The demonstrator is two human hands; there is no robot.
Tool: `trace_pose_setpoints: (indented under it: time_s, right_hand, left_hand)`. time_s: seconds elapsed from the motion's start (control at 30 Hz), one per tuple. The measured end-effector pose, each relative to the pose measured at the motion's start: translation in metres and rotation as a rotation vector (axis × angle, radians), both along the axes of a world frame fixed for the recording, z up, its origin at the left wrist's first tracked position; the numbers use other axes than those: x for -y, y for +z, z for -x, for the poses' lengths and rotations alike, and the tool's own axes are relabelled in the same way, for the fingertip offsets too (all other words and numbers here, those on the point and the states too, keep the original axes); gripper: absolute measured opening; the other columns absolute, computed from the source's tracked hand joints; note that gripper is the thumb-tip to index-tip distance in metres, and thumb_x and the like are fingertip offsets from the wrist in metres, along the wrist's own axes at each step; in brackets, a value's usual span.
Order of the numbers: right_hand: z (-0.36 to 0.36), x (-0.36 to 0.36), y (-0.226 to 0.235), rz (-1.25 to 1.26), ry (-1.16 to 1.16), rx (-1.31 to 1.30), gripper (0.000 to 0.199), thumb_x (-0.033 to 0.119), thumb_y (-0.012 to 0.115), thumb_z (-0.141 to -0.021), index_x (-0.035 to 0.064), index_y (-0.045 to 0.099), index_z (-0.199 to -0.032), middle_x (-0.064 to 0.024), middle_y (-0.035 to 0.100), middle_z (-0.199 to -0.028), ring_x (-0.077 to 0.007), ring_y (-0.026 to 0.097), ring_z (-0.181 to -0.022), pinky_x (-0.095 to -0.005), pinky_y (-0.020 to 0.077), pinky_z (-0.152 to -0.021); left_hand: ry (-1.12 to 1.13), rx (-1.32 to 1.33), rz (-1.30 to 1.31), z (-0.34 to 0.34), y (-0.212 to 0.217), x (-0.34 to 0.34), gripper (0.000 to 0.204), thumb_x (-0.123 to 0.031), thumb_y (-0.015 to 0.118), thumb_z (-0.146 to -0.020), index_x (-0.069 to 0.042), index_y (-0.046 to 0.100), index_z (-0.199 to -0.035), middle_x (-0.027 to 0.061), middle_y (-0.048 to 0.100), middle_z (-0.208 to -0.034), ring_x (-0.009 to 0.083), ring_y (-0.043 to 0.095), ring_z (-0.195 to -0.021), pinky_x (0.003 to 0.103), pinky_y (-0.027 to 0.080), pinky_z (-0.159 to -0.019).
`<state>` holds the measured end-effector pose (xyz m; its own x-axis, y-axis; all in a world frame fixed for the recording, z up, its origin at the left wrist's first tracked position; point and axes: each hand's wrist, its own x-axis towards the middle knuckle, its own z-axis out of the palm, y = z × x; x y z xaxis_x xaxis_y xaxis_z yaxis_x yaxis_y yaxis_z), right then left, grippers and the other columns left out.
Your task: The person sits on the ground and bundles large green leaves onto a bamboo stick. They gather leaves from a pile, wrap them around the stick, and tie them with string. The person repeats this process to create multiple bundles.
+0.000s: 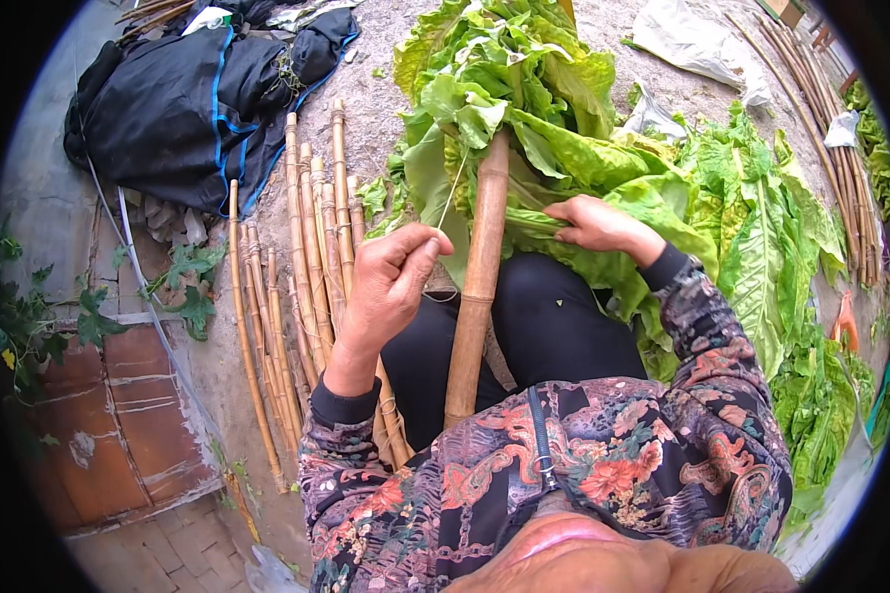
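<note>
Beside plain bamboo [480, 267], left fingers [423, 255] pinch string [454, 188]; right fingers [572, 211] hold leaves [534, 221].

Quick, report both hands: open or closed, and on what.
Left hand: closed, pinching a pale string between thumb and fingers.
Right hand: closed on the stalk end of green leaves.

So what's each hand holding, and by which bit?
The left hand pinches a pale string partway along; the right hand holds green leaves, seemingly by their stalk ends.
</note>
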<state>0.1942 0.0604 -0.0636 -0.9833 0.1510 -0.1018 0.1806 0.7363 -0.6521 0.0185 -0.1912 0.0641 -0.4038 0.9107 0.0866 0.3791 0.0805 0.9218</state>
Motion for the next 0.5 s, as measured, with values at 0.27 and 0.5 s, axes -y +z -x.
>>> trace_pose_setpoints:
  time_s: [0.27,0.5]
  right_hand:
    - [0.023,0.012,0.07,-0.164,-0.286,-0.64,0.035,0.006,0.059,-0.079,0.0056,0.059,-0.114,-0.0148,0.064,-0.097,-0.0295,0.062,-0.088,-0.0372,0.0463,-0.078]
    - [0.059,0.009,0.034,0.202,-0.267,-0.653,0.036,0.005,0.063,-0.078,0.0047,0.06,-0.114,-0.011,0.063,-0.107,-0.0206,0.06,-0.097,-0.0318,0.0453,-0.086]
  left_hand:
    - [-0.289,-0.67,-0.021,-0.054,-0.013,-0.06,0.007,-0.008,0.058,-0.084,-0.002,0.063,-0.083,0.0177,0.061,-0.074,0.0307,0.063,-0.068,0.037,0.049,-0.059]
    - [0.016,-0.521,0.119,0.098,-0.029,-0.127,0.018,-0.018,0.059,-0.086,-0.002,0.067,-0.089,0.0137,0.068,-0.077,0.0243,0.064,-0.069,0.035,0.05,-0.068]
